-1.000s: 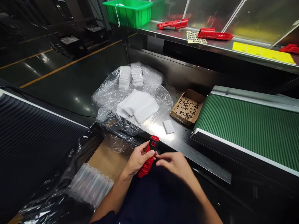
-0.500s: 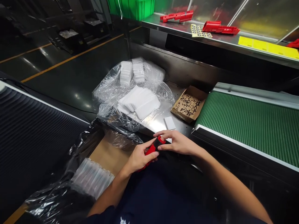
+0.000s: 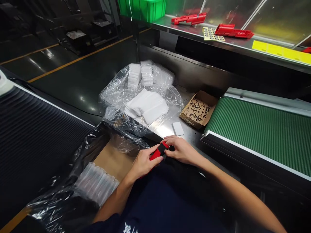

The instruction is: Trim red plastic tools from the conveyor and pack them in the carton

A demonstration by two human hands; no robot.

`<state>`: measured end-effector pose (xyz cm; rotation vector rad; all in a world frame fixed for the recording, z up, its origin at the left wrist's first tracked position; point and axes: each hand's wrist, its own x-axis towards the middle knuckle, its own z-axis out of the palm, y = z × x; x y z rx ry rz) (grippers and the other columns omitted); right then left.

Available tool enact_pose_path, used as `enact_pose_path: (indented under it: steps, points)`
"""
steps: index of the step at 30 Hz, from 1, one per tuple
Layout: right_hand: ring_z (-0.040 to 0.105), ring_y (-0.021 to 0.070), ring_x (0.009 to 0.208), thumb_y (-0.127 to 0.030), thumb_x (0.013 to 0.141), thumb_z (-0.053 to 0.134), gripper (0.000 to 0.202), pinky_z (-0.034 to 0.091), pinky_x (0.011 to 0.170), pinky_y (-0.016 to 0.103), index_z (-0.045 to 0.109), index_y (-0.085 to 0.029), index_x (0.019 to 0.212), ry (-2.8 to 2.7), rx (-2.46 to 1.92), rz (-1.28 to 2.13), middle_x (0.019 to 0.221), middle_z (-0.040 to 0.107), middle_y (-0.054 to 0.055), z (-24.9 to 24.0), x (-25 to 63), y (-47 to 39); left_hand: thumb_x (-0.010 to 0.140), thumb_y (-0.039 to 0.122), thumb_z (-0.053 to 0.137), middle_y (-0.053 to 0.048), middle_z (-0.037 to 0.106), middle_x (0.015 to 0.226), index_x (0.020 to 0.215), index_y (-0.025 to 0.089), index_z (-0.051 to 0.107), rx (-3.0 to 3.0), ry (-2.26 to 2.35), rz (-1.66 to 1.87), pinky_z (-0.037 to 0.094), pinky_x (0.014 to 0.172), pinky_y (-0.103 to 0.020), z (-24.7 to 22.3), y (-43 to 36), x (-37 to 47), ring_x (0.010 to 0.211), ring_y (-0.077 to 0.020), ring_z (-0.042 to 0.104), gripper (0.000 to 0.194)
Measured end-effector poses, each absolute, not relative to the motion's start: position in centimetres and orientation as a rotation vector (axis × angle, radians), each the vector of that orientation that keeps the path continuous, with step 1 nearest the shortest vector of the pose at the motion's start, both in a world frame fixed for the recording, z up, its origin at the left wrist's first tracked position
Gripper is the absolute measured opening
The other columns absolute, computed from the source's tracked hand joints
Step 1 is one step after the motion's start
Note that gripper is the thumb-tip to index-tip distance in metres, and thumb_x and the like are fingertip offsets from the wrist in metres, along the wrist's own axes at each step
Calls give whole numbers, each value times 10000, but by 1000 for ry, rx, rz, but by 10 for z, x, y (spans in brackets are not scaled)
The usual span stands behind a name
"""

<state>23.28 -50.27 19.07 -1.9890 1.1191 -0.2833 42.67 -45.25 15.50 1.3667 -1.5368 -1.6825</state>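
Note:
Close to my body I hold a red and black tube-shaped part [image 3: 161, 149], tilted with its upper end toward the right. My left hand [image 3: 143, 162] is wrapped round its lower length, the thumb lying along the near side. At the upper end my right hand [image 3: 178, 149] is closed, index finger and thumb pinching around the red rim. A dark spot shows between those fingers; I cannot tell whether it is a small piece or a gap. Just beyond the hands, a small white block [image 3: 178, 128] lies on the metal bench [image 3: 165, 128].
White foam sheets [image 3: 147, 105] lie on clear plastic wrap [image 3: 110, 94]. A cardboard tray [image 3: 198, 110] of small black pieces sits beside the green conveyor belt [image 3: 257, 129]. At lower left, a black-lined carton [image 3: 114, 158] contains clear-wrapped pieces. Red housings [image 3: 233, 31] rest on the shelf above.
My right hand's fingers have curled closer together at the part's upper end, and its red rim is more covered. The view has shifted slightly; my left hand keeps its hold.

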Motion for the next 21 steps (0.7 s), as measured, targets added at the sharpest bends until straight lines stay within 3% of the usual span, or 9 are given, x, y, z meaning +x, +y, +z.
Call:
enact_pose_path:
  steps: [4, 7, 11, 15, 17, 21]
  points:
    - [618, 269, 1036, -91, 737, 564, 163, 459, 944, 393, 691, -149, 822, 1336, -2072, -269, 995, 717, 121, 186, 246, -495, 823, 362, 623, -7, 719, 963, 1326, 237, 599, 1475, -1674, -1430, 528, 754, -271, 153, -456, 431, 781, -185, 646, 519]
    - [620, 244, 902, -137, 744, 588, 116, 470, 857, 367, 676, -156, 817, 1329, -2067, -260, 917, 708, 98, 188, 244, -497, 815, 386, 639, -27, 719, 1002, 1335, 222, 591, 1459, -1607, -1523, 530, 700, -258, 155, -458, 432, 780, -193, 658, 548]
    - [600, 179, 770, -280, 782, 637, 135, 471, 734, 290, 663, -175, 864, 1061, -1765, -218, 837, 680, 25, 189, 227, -504, 778, 446, 686, -33, 706, 821, 1376, 164, 548, 1328, -1402, -1842, 518, 591, -261, 161, -458, 432, 623, -181, 647, 675]
    - [554, 148, 744, -373, 821, 618, 210, 451, 703, 263, 613, -164, 835, 887, -1477, -265, 794, 617, 0, 182, 221, -511, 741, 488, 723, -23, 683, 704, 1378, 138, 540, 1315, -1317, -1886, 518, 583, -262, 164, -460, 433, 596, -182, 645, 750]
    - [517, 132, 722, -363, 823, 630, 202, 424, 680, 247, 586, -165, 819, 920, -1492, -311, 770, 577, -15, 181, 224, -512, 739, 489, 717, -26, 688, 696, 1383, 134, 534, 1359, -1339, -1845, 527, 586, -264, 163, -463, 433, 605, -189, 654, 757]
    - [446, 91, 631, -197, 786, 677, 122, 352, 594, 207, 559, -174, 769, 1060, -1614, -327, 673, 508, -68, 189, 227, -514, 711, 549, 717, -34, 707, 691, 1349, 127, 567, 1487, -1446, -1745, 546, 569, -279, 163, -471, 427, 624, -228, 678, 779]
